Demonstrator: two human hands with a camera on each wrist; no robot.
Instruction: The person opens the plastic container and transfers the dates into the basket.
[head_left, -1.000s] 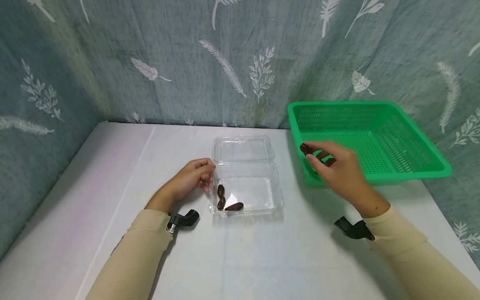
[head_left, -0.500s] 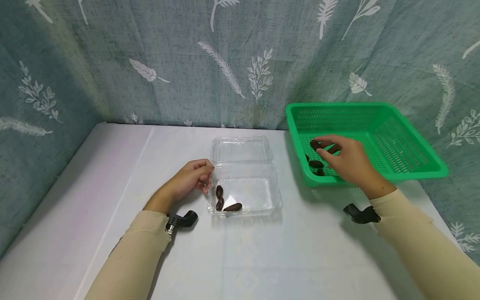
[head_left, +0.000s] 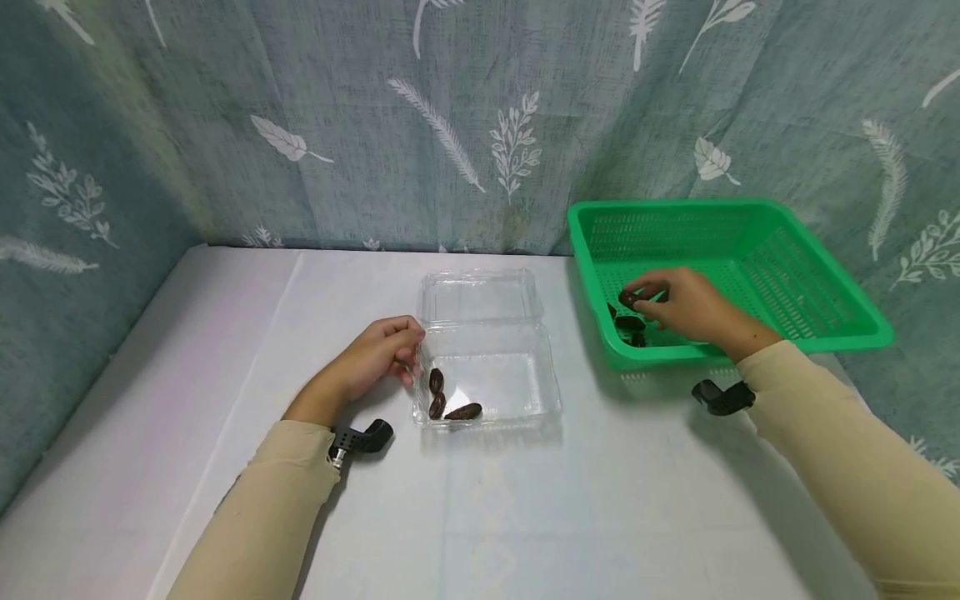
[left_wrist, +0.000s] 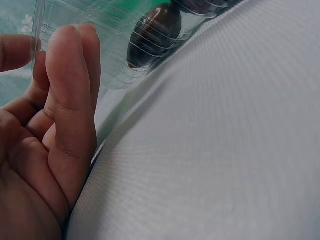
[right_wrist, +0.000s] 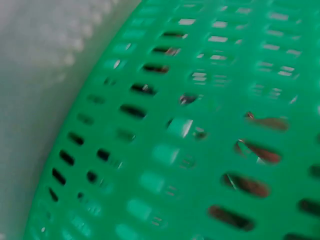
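In the head view my left hand [head_left: 385, 357] pinches the left edge of an open clear plastic clamshell box [head_left: 517, 387]. Its thumb and a finger meet on the rim in the left wrist view, near a glossy dark brown date [left_wrist: 156, 35] behind the plastic. Several dates sit at the box's left and front: one date [head_left: 463, 412] lies along the front wall, others by the left wall. My right hand [head_left: 686, 307] is inside the green basket [head_left: 840, 340], holding a date [head_left: 628, 298] at its fingertips. Below it lie more dates [head_left: 630, 322]. The basket's slotted wall hides this hand's grip in the right wrist view.
The box's lid [head_left: 480, 297] lies folded back behind it. A white cloth [head_left: 525, 517] covers the table. Patterned green-grey fabric [head_left: 337, 125] hangs behind the table and along its left side.
My right hand has moved from above the basket's left rim to the right and down into the basket, the date still at its fingertips. The left hand stays on the box.
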